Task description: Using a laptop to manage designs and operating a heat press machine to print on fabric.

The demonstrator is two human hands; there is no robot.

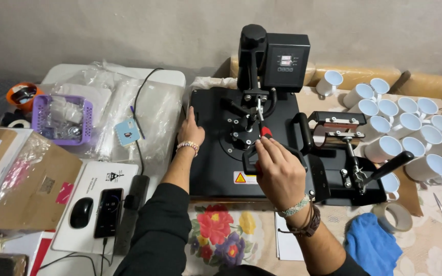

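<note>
Heat press (221,153) mid-table, mugs (410,130) right, basket (61,118) left.

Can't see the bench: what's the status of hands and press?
Left hand flat on heat press left edge. Right hand gripping its handle. Mug press alongside, clear.

A yellow triangle warning sticker (240,177) sits at frame centre on the black press's front edge. Upper centre, a small dark display (286,60) fronts the control box. Lower left, a phone's lit screen (109,212) lies beside a brown cardboard package (37,190) carrying a pink label (64,193).
</note>
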